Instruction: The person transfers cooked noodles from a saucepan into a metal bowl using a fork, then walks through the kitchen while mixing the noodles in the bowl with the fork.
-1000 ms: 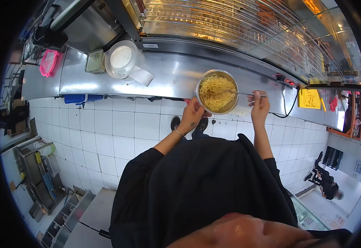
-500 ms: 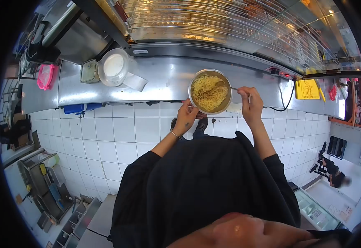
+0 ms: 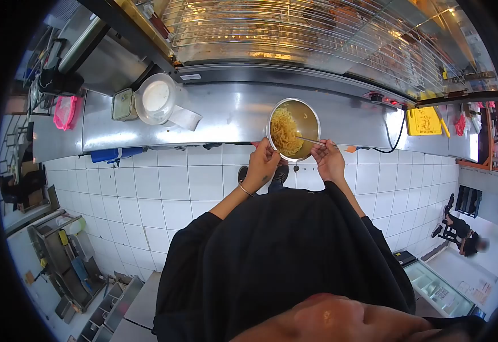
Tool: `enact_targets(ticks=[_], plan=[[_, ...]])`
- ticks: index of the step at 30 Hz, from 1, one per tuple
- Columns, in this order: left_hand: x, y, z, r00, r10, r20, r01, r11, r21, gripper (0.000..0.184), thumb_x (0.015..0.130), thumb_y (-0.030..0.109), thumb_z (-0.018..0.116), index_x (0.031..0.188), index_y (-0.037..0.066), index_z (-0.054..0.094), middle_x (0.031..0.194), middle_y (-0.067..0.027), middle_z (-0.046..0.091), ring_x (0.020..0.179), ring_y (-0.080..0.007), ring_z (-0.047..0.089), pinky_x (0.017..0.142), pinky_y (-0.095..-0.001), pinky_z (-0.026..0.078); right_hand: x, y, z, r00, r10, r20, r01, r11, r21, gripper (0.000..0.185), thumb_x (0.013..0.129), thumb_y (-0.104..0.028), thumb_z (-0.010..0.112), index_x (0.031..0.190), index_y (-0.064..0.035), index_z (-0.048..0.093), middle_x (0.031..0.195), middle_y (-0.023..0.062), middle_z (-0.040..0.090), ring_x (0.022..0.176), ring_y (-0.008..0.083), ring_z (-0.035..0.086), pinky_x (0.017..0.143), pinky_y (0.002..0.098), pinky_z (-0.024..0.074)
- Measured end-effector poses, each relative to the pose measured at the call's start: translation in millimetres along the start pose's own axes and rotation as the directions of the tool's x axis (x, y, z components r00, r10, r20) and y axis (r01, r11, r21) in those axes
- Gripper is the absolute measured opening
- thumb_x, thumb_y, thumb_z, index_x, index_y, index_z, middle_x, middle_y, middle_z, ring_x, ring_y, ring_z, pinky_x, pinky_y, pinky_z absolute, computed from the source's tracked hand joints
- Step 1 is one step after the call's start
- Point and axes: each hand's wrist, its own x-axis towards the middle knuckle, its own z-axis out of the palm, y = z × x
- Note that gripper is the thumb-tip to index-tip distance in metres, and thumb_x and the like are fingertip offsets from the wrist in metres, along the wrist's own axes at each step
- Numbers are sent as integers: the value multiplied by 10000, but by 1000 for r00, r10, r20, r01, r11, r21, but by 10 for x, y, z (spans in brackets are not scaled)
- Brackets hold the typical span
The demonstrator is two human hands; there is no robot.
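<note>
A round steel mixing bowl (image 3: 308, 114) rests at the counter's front edge, holding yellow noodles (image 3: 284, 131) bunched on its left side. My left hand (image 3: 263, 163) is closed on the bowl's near-left rim. Between the fingers of my right hand (image 3: 329, 161), at the bowl's right edge, is a thin-handled metal utensil (image 3: 310, 139). Its far end is buried in the noodles, so its shape is hidden.
The steel counter (image 3: 226, 117) runs from left to right. On it stand a clear tub (image 3: 147, 108), a square container (image 3: 124, 105), a pink basket (image 3: 65, 112) and a yellow tray (image 3: 423, 121). A glass display cabinet (image 3: 294, 69) rises behind. Another person (image 3: 460, 225) is seated far right.
My right hand has come left and lower, closer to the bowl, with the utensil. The noodles have been pushed to the left side, baring the bowl's right inside.
</note>
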Motion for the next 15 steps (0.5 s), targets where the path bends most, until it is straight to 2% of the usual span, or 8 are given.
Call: enact_targets(ticks=[3, 6, 9, 13, 15], plan=[[15, -57, -26, 1000, 9, 2, -8, 996, -86, 53, 950, 1, 469, 996, -12, 446, 859, -128, 659, 780, -211, 715, 663, -295, 599, -40, -140, -3, 999, -28, 36, 27, 999, 47, 225, 1012, -245, 489, 1003, -31, 556, 836, 126, 660, 780, 223, 669, 756, 356, 582], [14, -52, -78, 999, -1, 34, 5, 992, -127, 93, 982, 21, 429, 1066, -15, 410, 899, -168, 653, 802, -255, 716, 740, -351, 617, -128, -380, 89, 993, -112, 41, 112, 994, 8, 231, 1015, -252, 484, 1013, -31, 552, 841, 129, 663, 777, 223, 670, 749, 353, 583], [20, -63, -138, 999, -24, 26, 27, 994, -103, 97, 995, 47, 419, 1071, -10, 400, 915, -188, 667, 798, -269, 719, 722, -357, 620, -256, -660, 238, 975, -207, 80, 209, 977, -28, 235, 1021, -255, 473, 1020, -32, 548, 843, 132, 663, 777, 223, 672, 739, 351, 585], [25, -60, -177, 999, -51, 4, 51, 986, -156, 66, 977, 23, 425, 1032, -8, 409, 894, -153, 649, 776, -249, 718, 673, -316, 615, -477, -860, 560, 905, -398, 153, 419, 896, -149, 267, 1028, -286, 465, 1037, -30, 543, 848, 131, 668, 763, 212, 669, 725, 353, 590], [31, -96, -204, 998, -58, -7, 56, 987, -153, 59, 982, 33, 421, 1023, -4, 403, 870, -147, 652, 759, -250, 719, 657, -317, 615, -480, -751, 704, 864, -453, 217, 502, 767, -400, 224, 1008, -245, 515, 1003, -29, 576, 839, 115, 664, 769, 216, 660, 731, 331, 575]])
